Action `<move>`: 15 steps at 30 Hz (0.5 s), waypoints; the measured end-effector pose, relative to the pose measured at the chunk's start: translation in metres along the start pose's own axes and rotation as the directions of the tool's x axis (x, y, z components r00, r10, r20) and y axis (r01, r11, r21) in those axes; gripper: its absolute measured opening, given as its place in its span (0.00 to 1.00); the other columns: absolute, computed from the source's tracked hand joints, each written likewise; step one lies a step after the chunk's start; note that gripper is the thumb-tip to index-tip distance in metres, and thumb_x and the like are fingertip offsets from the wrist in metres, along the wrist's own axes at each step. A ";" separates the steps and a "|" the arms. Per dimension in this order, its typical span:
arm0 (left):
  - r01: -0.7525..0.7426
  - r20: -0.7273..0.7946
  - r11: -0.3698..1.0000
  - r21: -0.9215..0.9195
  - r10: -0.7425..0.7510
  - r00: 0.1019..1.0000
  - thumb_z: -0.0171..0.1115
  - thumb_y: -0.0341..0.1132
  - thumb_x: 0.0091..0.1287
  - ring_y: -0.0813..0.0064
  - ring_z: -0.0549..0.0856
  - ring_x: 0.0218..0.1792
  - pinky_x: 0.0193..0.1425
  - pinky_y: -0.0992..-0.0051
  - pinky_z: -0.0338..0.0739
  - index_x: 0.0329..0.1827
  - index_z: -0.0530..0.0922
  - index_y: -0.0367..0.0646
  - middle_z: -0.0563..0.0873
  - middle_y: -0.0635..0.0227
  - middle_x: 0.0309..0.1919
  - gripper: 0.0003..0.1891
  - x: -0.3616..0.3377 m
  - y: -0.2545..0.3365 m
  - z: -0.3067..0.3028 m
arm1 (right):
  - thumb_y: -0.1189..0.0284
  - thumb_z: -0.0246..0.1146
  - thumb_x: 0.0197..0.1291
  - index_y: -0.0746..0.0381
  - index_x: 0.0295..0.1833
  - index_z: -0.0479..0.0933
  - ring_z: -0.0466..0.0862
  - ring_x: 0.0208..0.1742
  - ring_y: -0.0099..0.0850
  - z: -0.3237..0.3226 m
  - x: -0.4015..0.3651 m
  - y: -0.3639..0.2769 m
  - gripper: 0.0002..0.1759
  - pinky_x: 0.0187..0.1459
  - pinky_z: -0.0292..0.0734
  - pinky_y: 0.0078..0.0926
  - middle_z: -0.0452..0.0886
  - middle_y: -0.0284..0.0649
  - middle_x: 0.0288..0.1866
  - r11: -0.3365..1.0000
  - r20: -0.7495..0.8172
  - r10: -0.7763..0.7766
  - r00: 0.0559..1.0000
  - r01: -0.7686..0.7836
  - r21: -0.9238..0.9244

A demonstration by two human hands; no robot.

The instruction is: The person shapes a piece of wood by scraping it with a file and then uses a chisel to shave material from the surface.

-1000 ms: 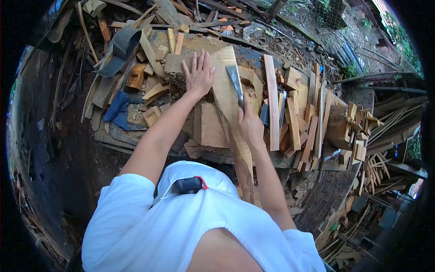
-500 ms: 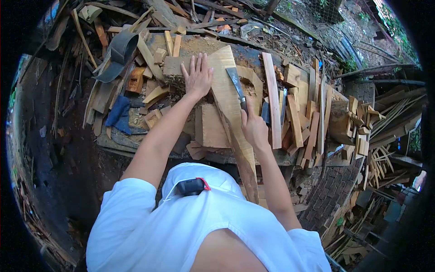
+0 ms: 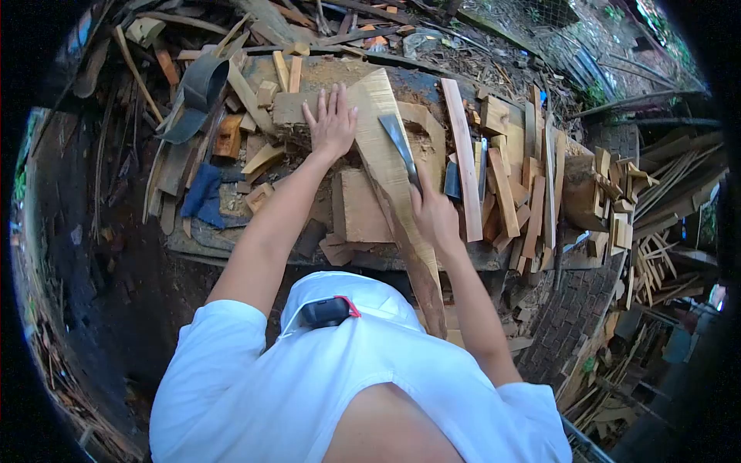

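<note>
A long, tapering wooden plank [image 3: 378,143] lies across the bench, its narrow lower end pointing towards my body. My left hand [image 3: 333,127] is laid flat with fingers stretched out, over the rough wood block [image 3: 292,109] and at the plank's left edge. In my right hand [image 3: 434,216] is a short machete-like tool [image 3: 397,140], its grey blade widening towards the squared tip. That blade overlaps the plank's right side in this view, and my fingers wrap its handle. Below my left hand stands a thick wood block [image 3: 363,207].
Several strips and offcuts, including a pale strip [image 3: 461,158], lie along the bench's right side. On the left are a curled grey sheet [image 3: 195,104] and a blue cloth [image 3: 203,197]. Scrap wood is heaped beyond the bench [image 3: 208,243].
The whole view has shifted slightly, with the bench appearing a little higher. Both hands keep their places on the wood and tool; the blade's angle to the plank looks nearly the same.
</note>
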State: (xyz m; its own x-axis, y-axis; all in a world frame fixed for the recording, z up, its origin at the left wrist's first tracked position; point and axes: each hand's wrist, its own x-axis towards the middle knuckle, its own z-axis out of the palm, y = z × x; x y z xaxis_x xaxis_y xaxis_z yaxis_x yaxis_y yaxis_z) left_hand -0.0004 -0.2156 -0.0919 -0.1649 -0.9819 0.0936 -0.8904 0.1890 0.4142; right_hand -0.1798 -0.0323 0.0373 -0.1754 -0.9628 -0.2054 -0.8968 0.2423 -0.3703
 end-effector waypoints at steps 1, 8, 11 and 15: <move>-0.006 -0.012 1.000 -0.008 0.006 1.000 0.37 0.54 0.78 0.57 0.49 0.81 0.78 0.38 0.30 0.82 0.47 0.49 0.54 0.65 0.81 0.34 0.000 0.000 0.000 | 0.58 0.52 0.72 0.42 0.76 0.57 0.84 0.32 0.58 -0.002 -0.020 0.002 0.29 0.34 0.78 0.56 0.82 0.58 0.29 1.000 0.015 0.008 1.000 -0.008 0.000; -0.017 -0.045 1.000 -0.007 0.017 0.999 0.40 0.53 0.77 0.57 0.52 0.80 0.78 0.38 0.31 0.81 0.50 0.48 0.57 0.64 0.80 0.34 0.002 0.001 0.002 | 0.58 0.54 0.70 0.47 0.76 0.58 0.84 0.29 0.57 0.011 -0.001 -0.007 0.30 0.32 0.78 0.56 0.83 0.55 0.27 0.996 -0.044 0.057 0.997 -0.060 -0.069; -0.026 -0.064 1.000 0.004 0.027 0.998 0.38 0.52 0.78 0.60 0.50 0.81 0.78 0.39 0.32 0.82 0.48 0.49 0.52 0.65 0.81 0.33 0.000 -0.001 0.004 | 0.58 0.55 0.70 0.48 0.77 0.56 0.84 0.29 0.57 0.015 0.004 -0.009 0.32 0.32 0.78 0.55 0.82 0.55 0.26 0.995 -0.083 0.055 0.995 -0.061 -0.075; -0.090 -0.143 0.993 -0.081 0.077 0.987 0.39 0.50 0.78 0.63 0.51 0.81 0.79 0.41 0.32 0.82 0.47 0.45 0.49 0.64 0.82 0.34 -0.033 0.007 0.010 | 0.59 0.55 0.70 0.48 0.79 0.54 0.84 0.29 0.57 0.003 -0.059 0.002 0.35 0.32 0.78 0.55 0.82 0.55 0.26 0.999 -0.037 0.032 0.999 -0.033 -0.022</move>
State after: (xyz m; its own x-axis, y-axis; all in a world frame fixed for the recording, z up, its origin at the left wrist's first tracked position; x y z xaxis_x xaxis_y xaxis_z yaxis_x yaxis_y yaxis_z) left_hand -0.0053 -0.1826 -0.1016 -0.1710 -0.9520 0.2537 -0.8348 0.2768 0.4758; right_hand -0.1703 0.0252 0.0454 -0.2191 -0.9583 -0.1834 -0.8991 0.2713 -0.3436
